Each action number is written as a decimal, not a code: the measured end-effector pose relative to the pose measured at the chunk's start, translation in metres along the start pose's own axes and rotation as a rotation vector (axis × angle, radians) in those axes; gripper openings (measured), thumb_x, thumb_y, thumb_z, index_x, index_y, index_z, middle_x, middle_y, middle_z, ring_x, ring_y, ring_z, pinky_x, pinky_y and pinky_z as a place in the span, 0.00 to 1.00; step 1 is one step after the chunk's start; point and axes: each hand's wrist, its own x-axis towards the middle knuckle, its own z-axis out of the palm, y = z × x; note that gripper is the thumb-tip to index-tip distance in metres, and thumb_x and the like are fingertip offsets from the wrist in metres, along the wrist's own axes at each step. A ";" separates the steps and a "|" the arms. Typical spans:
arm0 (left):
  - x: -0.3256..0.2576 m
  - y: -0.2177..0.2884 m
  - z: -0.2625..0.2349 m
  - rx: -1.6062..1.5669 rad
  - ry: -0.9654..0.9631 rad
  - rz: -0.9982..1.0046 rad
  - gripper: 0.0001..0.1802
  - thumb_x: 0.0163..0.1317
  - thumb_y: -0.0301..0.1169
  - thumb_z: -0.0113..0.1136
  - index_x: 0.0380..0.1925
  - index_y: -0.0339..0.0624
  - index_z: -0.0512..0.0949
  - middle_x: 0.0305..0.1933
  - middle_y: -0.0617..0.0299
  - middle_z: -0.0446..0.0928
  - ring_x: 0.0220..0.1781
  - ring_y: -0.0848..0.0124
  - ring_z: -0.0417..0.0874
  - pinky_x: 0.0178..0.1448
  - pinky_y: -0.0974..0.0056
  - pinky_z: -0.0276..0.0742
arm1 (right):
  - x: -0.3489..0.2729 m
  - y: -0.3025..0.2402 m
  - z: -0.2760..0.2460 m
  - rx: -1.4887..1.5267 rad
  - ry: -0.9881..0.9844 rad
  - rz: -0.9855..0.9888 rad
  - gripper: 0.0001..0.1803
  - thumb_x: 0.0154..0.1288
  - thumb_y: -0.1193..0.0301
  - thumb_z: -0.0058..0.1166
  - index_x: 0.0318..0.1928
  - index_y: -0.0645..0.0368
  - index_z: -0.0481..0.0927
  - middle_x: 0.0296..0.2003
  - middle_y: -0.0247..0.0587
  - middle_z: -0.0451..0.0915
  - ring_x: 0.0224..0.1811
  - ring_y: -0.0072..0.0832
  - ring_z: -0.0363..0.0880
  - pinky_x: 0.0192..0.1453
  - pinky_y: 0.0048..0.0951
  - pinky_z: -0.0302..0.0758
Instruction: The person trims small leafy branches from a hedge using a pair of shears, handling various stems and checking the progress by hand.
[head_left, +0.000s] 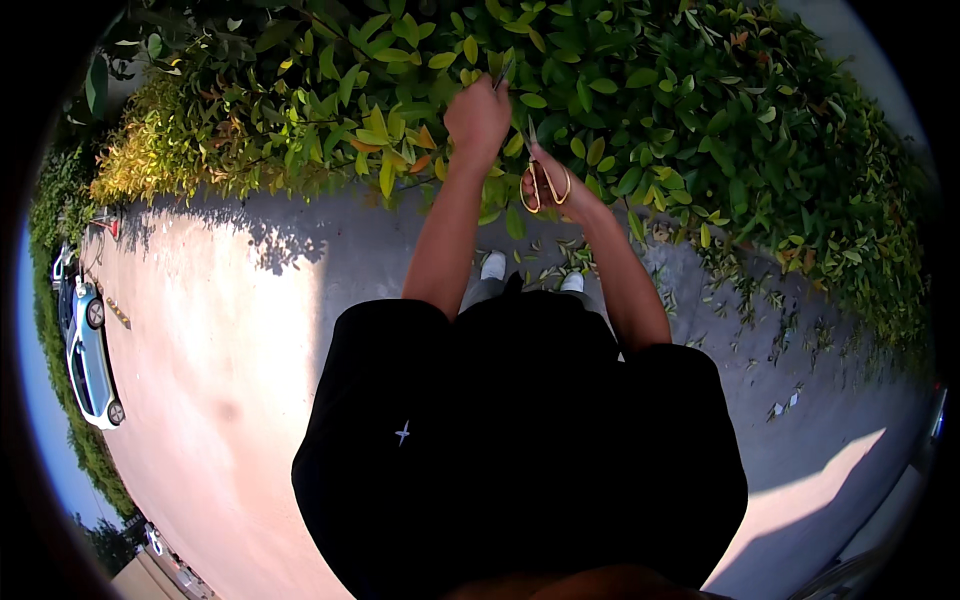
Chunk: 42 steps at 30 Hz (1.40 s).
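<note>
My left hand (479,117) is closed in a fist against the leafy hedge (590,70). A thin, dark, pointed thing sticks up past its fingers among the leaves, too small to name. In my right hand (572,187), lower and to the right, is a pair of scissors (533,138) with gold loop handles. Their narrow blades point up toward the foliage, a little right of my left fist. Yellow-green and orange leaves hang close to my left wrist. Part of the right hand's fingers is hidden behind the handles.
Cut leaves (545,262) lie on the pavement around my white shoes (493,265). More clippings and small white scraps (786,404) are scattered to the right. A light-coloured car (92,365) is parked at far left, beyond sunlit concrete (220,350).
</note>
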 end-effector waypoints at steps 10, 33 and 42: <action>-0.016 -0.050 0.001 -0.183 -0.077 0.137 0.19 0.64 0.44 0.57 0.25 0.38 0.77 0.22 0.48 0.78 0.28 0.47 0.81 0.30 0.51 0.74 | 0.062 -0.001 0.027 0.093 0.157 -0.179 0.31 0.65 0.39 0.50 0.22 0.54 0.69 0.16 0.32 0.65 0.16 0.22 0.66 0.22 0.23 0.61; -0.034 -0.149 -0.121 0.051 -0.151 -0.067 0.20 0.60 0.49 0.63 0.37 0.42 0.80 0.24 0.56 0.80 0.30 0.54 0.84 0.33 0.53 0.77 | 0.009 -0.003 0.109 -0.393 -0.139 -0.148 0.31 0.68 0.39 0.44 0.26 0.56 0.70 0.19 0.31 0.68 0.21 0.21 0.69 0.28 0.24 0.63; -0.089 -0.178 -0.092 -0.182 -0.190 -0.074 0.14 0.63 0.43 0.59 0.37 0.43 0.79 0.25 0.50 0.80 0.30 0.48 0.81 0.32 0.50 0.74 | 0.051 -0.026 0.121 -0.840 -0.140 0.199 0.39 0.64 0.30 0.39 0.20 0.56 0.72 0.15 0.33 0.71 0.19 0.23 0.76 0.24 0.23 0.67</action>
